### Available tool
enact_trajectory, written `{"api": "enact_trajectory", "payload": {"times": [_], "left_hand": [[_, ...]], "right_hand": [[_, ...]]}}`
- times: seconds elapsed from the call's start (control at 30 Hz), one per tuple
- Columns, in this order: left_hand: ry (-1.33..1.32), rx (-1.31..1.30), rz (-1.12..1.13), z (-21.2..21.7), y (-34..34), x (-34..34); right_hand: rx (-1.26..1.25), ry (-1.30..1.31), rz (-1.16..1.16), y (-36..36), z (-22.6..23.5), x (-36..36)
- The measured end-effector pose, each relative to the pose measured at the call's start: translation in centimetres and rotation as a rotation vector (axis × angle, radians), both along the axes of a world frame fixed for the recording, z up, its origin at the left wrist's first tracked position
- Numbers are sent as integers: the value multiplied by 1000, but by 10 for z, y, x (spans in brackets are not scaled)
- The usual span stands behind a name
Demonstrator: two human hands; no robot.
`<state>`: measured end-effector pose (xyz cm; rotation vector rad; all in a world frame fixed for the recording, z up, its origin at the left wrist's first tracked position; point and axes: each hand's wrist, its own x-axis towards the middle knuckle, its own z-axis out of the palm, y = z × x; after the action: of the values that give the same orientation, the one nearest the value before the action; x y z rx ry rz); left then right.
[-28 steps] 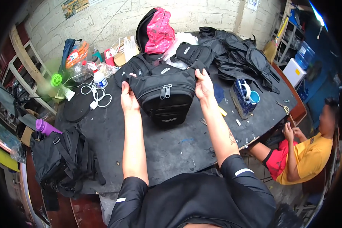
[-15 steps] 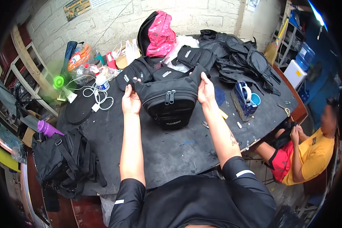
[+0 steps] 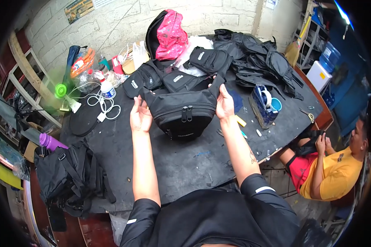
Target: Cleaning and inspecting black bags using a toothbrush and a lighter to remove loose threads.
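Note:
A black waist bag (image 3: 184, 112) hangs between my two hands over the middle of the dark table, its front and a pair of zipper pulls facing me. My left hand (image 3: 141, 115) grips the bag's left wing, with the thumb on the near side. The right wing is held in my right hand (image 3: 224, 103), near its upper tip. Just behind it lie more black bags, one at the left (image 3: 144, 79), one in the middle (image 3: 180, 81) and one farther back (image 3: 210, 61).
Black bags (image 3: 268, 66) pile up at the back right, beside a tape dispenser (image 3: 264, 106). A pink patterned bag (image 3: 171, 35) stands by the wall. At left are a white bottle (image 3: 107, 88), a cable, a green fan (image 3: 61, 90) and a black strapped bag (image 3: 68, 173). A person in yellow (image 3: 336, 173) sits at right.
The waist bag's top has tipped toward me, so its lower front shows less. Both hands stay on its wings. The whole view has shifted slightly.

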<state>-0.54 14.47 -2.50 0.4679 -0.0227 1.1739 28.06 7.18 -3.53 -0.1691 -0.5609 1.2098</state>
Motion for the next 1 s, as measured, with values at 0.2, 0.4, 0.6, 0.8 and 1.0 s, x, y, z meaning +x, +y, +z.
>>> {"api": "enact_trajectory", "payload": {"times": [0.2,0.4,0.6,0.8,1.0], "left_hand": [[546,-158,508,18,0,-7],[1480,1086,822,108,-33,37],[1799,1201,535,110,-43,55],[1825,1061,468,106,-49,59],[1843,985,314,109,-52,65]], "right_hand": [[-91,-37,34,6,9,0],[-85,-119,-21,13,9,6],[-529,-1088,-342,-17,-25,33],[-776,-2285,-842,-104,-89,12],[-692,-1796,-1092,-95,-91,56]]}}
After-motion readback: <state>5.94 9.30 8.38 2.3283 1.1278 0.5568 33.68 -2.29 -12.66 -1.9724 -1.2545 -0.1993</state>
